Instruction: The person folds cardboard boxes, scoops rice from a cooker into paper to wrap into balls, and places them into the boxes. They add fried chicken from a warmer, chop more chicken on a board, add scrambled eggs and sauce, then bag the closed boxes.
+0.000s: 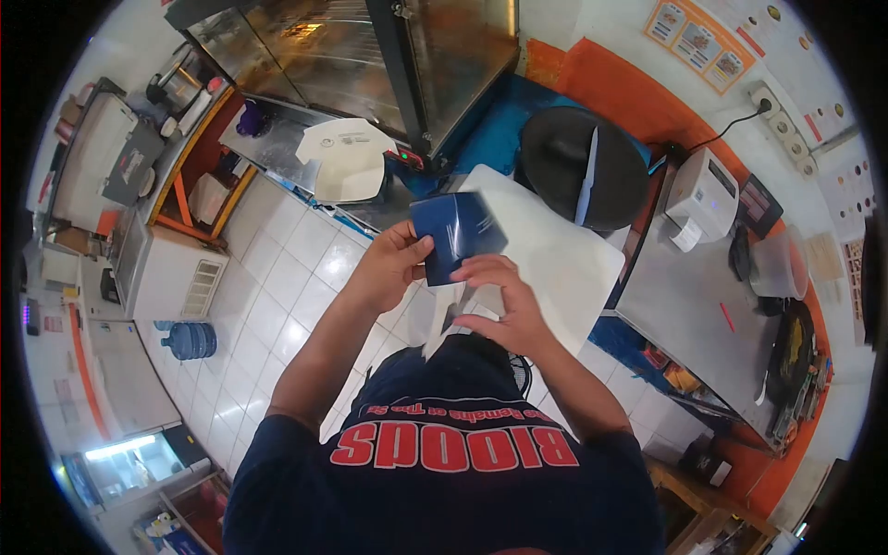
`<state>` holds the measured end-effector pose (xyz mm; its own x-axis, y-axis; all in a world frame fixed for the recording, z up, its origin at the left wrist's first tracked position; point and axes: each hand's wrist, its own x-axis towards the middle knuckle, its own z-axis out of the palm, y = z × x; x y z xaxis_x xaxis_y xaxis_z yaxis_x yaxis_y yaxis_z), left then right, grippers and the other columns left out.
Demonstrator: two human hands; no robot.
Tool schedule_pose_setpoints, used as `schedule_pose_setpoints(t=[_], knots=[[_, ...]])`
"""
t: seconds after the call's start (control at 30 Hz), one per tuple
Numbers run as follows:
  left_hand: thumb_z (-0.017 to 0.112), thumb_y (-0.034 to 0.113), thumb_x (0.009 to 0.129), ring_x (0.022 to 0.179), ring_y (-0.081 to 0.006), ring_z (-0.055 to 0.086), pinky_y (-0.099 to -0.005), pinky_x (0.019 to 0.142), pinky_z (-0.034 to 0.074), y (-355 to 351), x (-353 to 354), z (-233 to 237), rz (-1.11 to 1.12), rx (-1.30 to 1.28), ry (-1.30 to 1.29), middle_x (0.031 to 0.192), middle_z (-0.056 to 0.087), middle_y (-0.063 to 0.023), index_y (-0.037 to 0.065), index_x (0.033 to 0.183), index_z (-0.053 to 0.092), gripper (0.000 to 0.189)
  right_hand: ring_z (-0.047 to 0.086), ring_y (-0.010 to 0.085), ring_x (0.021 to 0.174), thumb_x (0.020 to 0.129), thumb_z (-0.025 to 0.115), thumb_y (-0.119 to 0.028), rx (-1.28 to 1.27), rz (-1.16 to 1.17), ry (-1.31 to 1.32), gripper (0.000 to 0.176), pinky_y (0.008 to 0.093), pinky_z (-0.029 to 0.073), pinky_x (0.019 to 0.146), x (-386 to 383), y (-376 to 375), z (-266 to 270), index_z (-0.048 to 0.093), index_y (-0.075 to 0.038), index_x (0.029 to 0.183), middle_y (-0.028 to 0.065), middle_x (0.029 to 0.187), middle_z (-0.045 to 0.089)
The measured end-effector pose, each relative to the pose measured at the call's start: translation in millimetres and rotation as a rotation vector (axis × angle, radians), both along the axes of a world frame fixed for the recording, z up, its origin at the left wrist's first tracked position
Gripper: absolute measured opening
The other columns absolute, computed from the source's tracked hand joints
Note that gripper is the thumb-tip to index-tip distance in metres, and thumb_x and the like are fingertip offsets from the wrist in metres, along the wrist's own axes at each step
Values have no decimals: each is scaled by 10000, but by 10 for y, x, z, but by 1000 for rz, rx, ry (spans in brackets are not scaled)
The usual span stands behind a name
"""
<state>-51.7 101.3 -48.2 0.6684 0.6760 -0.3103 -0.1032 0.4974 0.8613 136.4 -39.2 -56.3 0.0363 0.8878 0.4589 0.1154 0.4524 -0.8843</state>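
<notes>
A dark blue folded piece [439, 231] is held up near the centre of the frame. Its left panel stands nearly upright, the long edge running up and down with the top leaning slightly left; the right panel angles off toward the right edge of the frame, blurred at its far corner. The surface is smooth and glossy, like coated card, with pale streaks of glare or print.

The left hand [400, 263] pinches the piece's left edge, thumb on the near face, the other fingers bent close. The right hand [509, 310] is partly open, fingertips at the piece's lower right edge and thumb spread below. By that thumb is a thin grey-and-white strip [451, 307], too blurred to identify.

Right of centre lies a flat, matt white board [555, 264] with rounded corners. Above it, a black round pan [546, 153] carries a long light-blue knife [588, 176], roughly upright in the frame. A brushed-metal desk [684, 305] fills the right side.
</notes>
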Motion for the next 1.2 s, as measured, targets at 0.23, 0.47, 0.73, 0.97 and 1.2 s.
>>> schedule_pose_setpoints(t=[0.23,0.47,0.73,0.97,1.2], knots=[[616,120,1007,1095,-209,671,-380,947,541,105,51,-71,63,-174,-172,1186,691,-87,44,1265,600,270,543,322,1181,669,933,-90,213,-6,-162,442,467,400,1016,75,229,3,607,-117,965,77,1127,656],[669,42,956,1009,-183,703,-339,906,568,-294,332,184,217,254,92,1094,730,-97,14,1139,649,186,647,339,1168,715,860,6,263,-271,-79,278,501,481,1063,143,440,-49,765,-29,974,107,1089,731],[596,109,1018,1047,-169,673,-326,910,532,-214,425,58,347,-79,-156,1174,694,-74,45,1276,573,267,656,330,1168,772,833,-15,224,-333,-1,147,547,408,1131,61,651,-205,777,-35,907,113,1126,757],[607,96,973,1078,-218,661,-366,916,522,-178,225,-29,240,23,20,1194,682,-108,29,1287,561,324,611,322,1217,746,859,-13,-100,-338,37,310,395,482,1056,-7,790,-472,668,-2,990,178,1431,586],[675,6,814,855,-319,633,-435,811,514,518,-62,-164,174,1418,775,1011,617,-106,66,1203,698,394,614,229,1191,714,873,64,-421,-42,465,616,364,490,1035,-53,951,-766,489,-62,1178,166,1452,520]])
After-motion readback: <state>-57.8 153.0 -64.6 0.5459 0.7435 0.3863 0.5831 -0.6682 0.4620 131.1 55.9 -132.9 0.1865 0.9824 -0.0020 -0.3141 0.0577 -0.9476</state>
